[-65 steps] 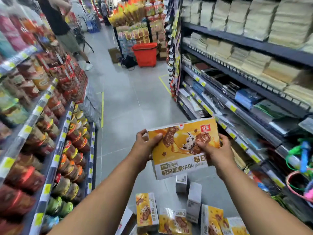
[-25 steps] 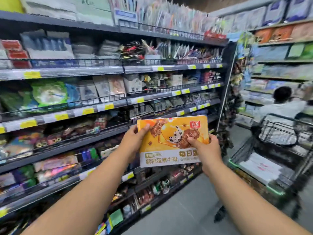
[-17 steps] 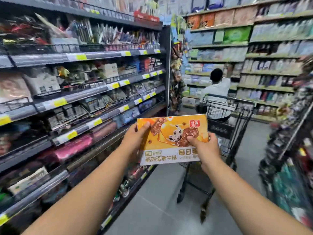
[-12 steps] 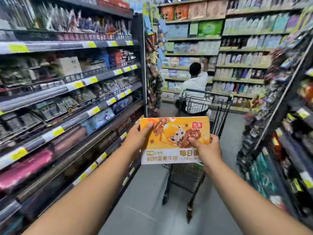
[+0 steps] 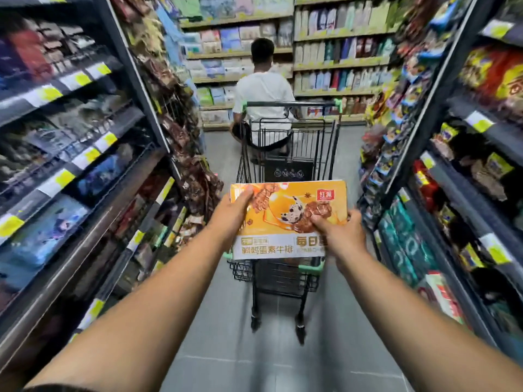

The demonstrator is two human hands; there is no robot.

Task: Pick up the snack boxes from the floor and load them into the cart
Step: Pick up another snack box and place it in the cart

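- The flat orange-and-yellow cardboard snack box is held printed face up over the near end of the black wire shopping cart, seemingly lined up for lowering into the basket.
- The left hand grips the box's left edge and the right hand its right edge, thumbs on top. The hands are set apart, a wide hold that likely keeps the broad box level.
- Beyond the cart's far end a person in a white shirt sits low, back turned.
- Stocked shelves flank the cart, so the approach is head-on.

Bright even store lighting from overhead, soft shadows on the grey floor, side shelves smeared with blur, wide-angle bending at the edges, centre aisle fairly sharp
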